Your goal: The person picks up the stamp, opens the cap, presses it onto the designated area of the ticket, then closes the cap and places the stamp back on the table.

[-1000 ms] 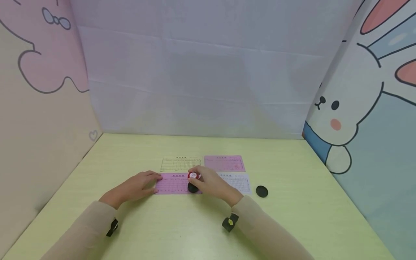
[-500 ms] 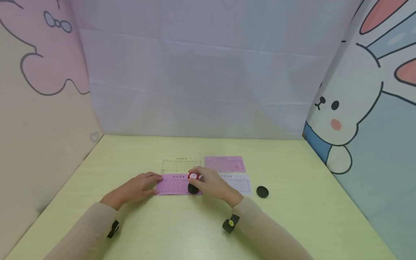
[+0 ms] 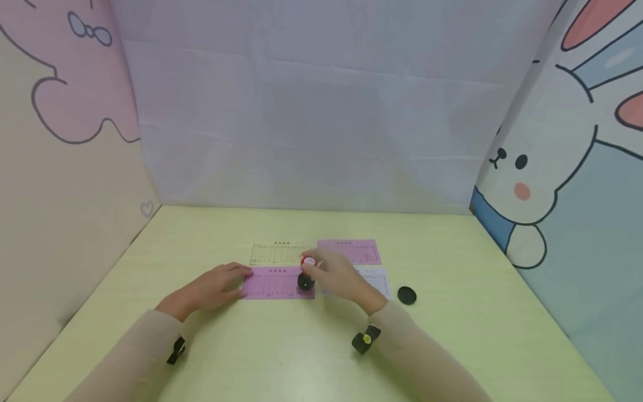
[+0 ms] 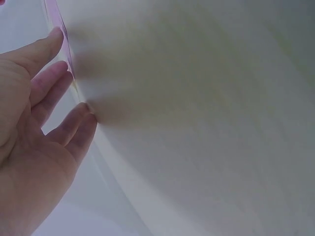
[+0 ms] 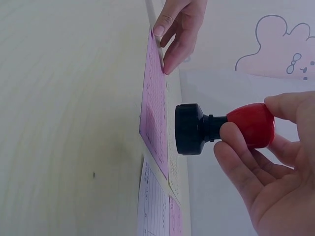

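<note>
A round stamp (image 5: 189, 129) with a red knob and a black base is gripped by my right hand (image 3: 344, 274), thumb and fingers around the knob. In the right wrist view its base hangs apart from the table, over the right end of the front pink form (image 3: 273, 283). My left hand (image 3: 213, 286) rests with extended fingertips on that form's left edge. A white form (image 3: 374, 279) lies partly hidden beneath my right hand and wrist. Behind are a pale yellow form (image 3: 276, 254) and a second pink form (image 3: 354, 251), which bears a red mark at its lower right.
A round black lid-like disc (image 3: 407, 295) lies on the table (image 3: 281, 352) right of the white form. A white backdrop (image 3: 321, 128) stands at the back, with cartoon-printed panels on both sides.
My right hand has lifted the stamp off the front pink form and moved it slightly right and away from me. The left hand stays on the form's left edge.
</note>
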`<state>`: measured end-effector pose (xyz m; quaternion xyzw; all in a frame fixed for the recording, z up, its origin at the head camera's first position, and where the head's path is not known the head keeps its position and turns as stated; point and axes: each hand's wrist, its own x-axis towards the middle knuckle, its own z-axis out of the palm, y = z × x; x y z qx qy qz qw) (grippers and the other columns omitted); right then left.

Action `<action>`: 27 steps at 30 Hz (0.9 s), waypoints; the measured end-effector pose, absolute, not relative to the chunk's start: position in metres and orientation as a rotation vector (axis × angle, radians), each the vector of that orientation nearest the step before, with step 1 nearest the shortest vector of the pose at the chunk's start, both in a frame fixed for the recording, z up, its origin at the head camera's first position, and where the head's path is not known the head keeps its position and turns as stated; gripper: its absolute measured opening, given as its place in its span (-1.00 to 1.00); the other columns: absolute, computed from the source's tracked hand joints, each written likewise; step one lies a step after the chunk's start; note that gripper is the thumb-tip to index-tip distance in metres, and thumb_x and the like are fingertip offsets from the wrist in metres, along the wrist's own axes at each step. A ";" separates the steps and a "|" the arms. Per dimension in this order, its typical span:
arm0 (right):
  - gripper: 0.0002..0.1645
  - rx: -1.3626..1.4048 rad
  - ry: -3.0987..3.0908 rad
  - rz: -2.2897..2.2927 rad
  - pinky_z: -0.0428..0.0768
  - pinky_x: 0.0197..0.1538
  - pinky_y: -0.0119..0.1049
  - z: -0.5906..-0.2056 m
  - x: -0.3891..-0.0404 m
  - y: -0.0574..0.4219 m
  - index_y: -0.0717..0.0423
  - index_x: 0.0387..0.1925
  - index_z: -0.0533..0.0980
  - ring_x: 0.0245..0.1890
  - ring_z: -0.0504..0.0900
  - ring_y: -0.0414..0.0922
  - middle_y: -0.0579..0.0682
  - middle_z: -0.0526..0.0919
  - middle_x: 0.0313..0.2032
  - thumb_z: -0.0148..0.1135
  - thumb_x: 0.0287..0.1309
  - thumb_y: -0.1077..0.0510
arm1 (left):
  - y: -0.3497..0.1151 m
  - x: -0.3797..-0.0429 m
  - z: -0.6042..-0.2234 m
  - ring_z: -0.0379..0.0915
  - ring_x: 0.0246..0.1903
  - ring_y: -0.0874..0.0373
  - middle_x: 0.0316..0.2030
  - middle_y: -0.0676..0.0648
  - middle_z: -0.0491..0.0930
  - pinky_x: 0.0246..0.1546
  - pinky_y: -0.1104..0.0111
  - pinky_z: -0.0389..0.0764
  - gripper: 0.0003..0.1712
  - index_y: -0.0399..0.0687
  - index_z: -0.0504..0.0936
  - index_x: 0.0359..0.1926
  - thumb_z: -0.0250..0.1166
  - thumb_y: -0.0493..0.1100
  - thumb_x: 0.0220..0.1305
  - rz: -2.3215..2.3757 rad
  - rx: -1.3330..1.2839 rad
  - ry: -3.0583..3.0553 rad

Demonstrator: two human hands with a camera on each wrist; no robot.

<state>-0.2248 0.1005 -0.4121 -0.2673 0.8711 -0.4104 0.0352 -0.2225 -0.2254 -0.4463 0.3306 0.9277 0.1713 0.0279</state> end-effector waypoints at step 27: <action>-0.52 -0.732 2.642 -1.385 0.52 0.10 0.08 -0.406 -0.226 0.134 -0.15 0.26 0.48 -0.22 0.71 -0.19 -0.17 0.75 -0.24 0.10 0.44 -0.19 | -0.203 -0.226 -0.430 0.23 0.33 -0.30 0.32 -0.31 0.36 0.31 -0.17 0.28 -0.39 -0.26 0.41 0.36 0.32 -0.13 0.38 0.753 0.834 2.789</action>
